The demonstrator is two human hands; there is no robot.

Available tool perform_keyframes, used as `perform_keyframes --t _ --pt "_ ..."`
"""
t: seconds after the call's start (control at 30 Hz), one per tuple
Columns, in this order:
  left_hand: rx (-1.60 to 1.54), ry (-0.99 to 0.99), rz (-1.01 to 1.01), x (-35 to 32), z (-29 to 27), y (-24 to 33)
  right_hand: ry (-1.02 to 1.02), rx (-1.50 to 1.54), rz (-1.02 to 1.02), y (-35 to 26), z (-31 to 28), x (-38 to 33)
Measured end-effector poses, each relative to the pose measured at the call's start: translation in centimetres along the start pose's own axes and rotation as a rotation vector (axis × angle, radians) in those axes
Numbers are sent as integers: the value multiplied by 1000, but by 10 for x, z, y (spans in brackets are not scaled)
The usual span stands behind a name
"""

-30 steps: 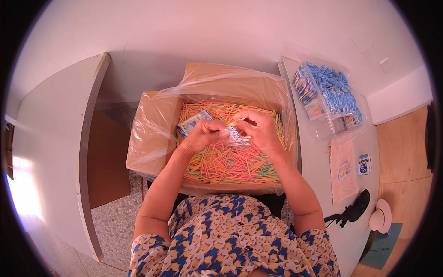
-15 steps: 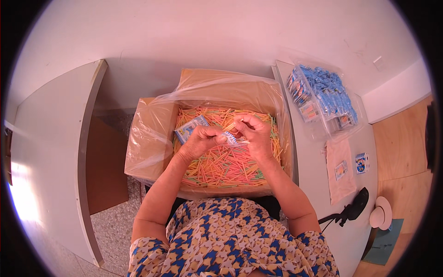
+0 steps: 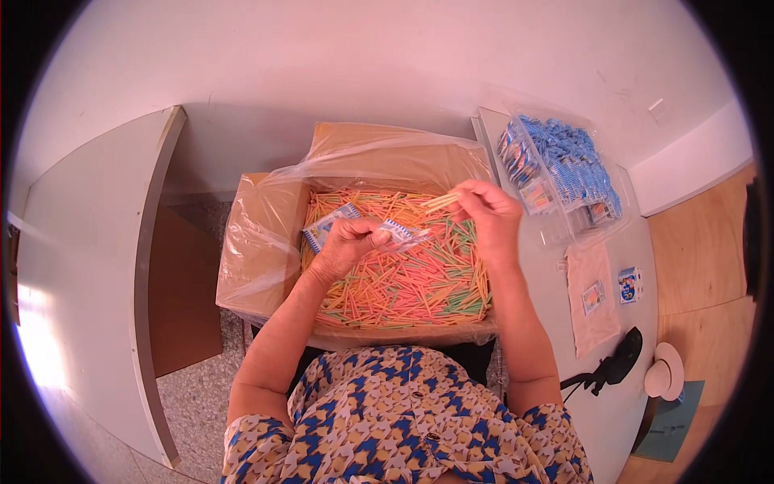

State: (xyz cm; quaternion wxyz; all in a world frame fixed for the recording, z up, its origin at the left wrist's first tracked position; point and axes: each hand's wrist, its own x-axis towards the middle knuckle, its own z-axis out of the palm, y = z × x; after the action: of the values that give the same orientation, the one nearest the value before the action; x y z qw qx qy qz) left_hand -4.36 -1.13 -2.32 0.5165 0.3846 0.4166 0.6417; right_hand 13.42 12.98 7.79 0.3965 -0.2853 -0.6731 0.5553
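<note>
Over an open cardboard box point(image 3: 347, 139), two bare hands are hanging apart above a loose bed of coloured sticks point(image 3: 395, 290). The left hand point(image 3: 348, 242) is pinching a small clear packet point(image 3: 397, 232) with a blue-striped edge between thumb and fingers, its far end pointing right. The right hand point(image 3: 488, 214) is pressing thumb and fingertips together on a short bunch of yellowish sticks point(image 3: 439, 202), whose free ends are pointing left, clear of the packet. A second packet point(image 3: 329, 226) is lying just beside the left hand; whether that hand is also gripping it cannot be told. For good handling, the left grip should probably be pressing lightly, so that the thin film is not creasing, while the right pinch should be holding the sticks parallel and level-ended, firmly enough against slipping, gently enough against snapping.
</note>
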Motion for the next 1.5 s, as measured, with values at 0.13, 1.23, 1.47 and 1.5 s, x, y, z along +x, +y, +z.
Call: perform_keyframes --t 0.13,1.23,1.47,1.5 --pt "-8 43 -9 1 -1 -4 -120 159 66 -26 -8 -8" --pt "72 -135 120 2 10 -17 -343 -82 245 44 24 -25" --pt "365 23 151 4 4 -27 2 -226 227 16 18 -35" --pt "362 72 202 0 -1 -22 -19 -249 163 11 14 -28"
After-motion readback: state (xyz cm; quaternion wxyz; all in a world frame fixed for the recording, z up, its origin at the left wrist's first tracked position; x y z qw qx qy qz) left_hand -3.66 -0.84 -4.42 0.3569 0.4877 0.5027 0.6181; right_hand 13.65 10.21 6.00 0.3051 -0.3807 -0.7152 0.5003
